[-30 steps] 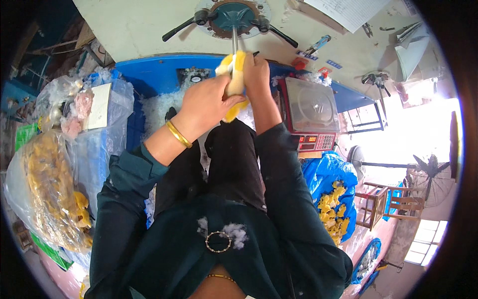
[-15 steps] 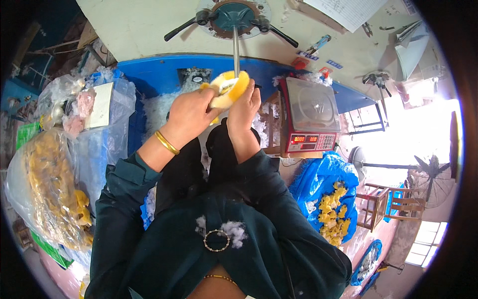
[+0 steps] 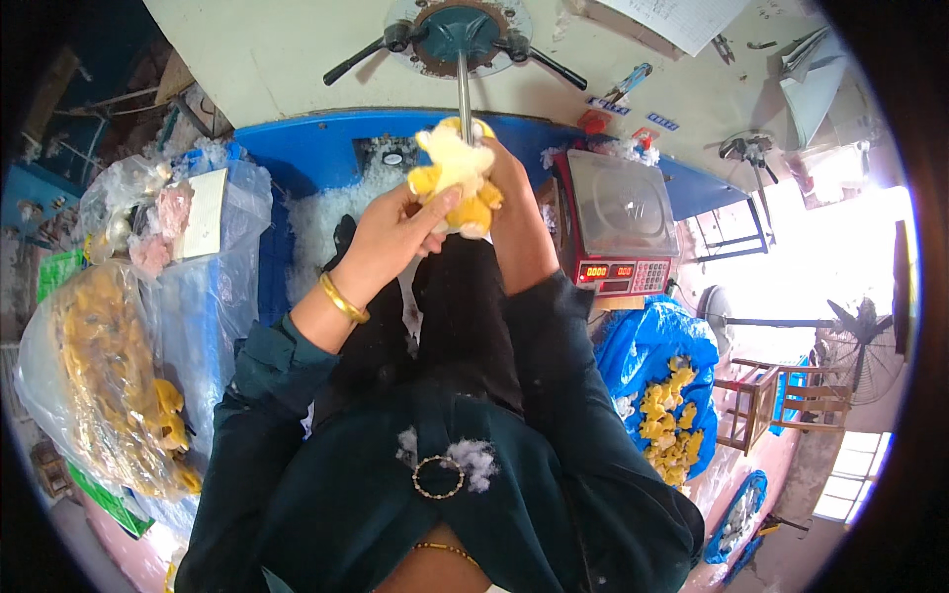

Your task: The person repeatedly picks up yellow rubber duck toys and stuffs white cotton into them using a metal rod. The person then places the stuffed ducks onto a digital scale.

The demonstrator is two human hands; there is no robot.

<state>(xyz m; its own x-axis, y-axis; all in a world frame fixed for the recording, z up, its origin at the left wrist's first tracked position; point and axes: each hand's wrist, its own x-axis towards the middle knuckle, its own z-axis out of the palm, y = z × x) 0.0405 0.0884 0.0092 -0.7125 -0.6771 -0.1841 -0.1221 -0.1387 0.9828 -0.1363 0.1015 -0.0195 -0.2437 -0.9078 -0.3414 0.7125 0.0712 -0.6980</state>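
Yellow plush toy [image 3: 453, 178], now lower on metal tube [image 3: 464, 94]

Materials at the stuffing bench

Plush toy [image 3: 453, 178] – fuzzy yellow-and-cream cloth; nozzle tube [image 3: 464, 97] – smooth bright metal; scale [image 3: 615, 203] pan brushed metal, dull sheen; bags [image 3: 109, 376] of clear glossy plastic; bracelet [image 3: 343, 298] polished gold metal.

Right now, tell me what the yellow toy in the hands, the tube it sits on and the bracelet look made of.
Yellow toy: soft plush fabric, fuzzy matte surface. Tube: metal, judging by its smooth grey shine. Bracelet on the left wrist: gold-coloured metal, polished and glinting, though it may only be plated.
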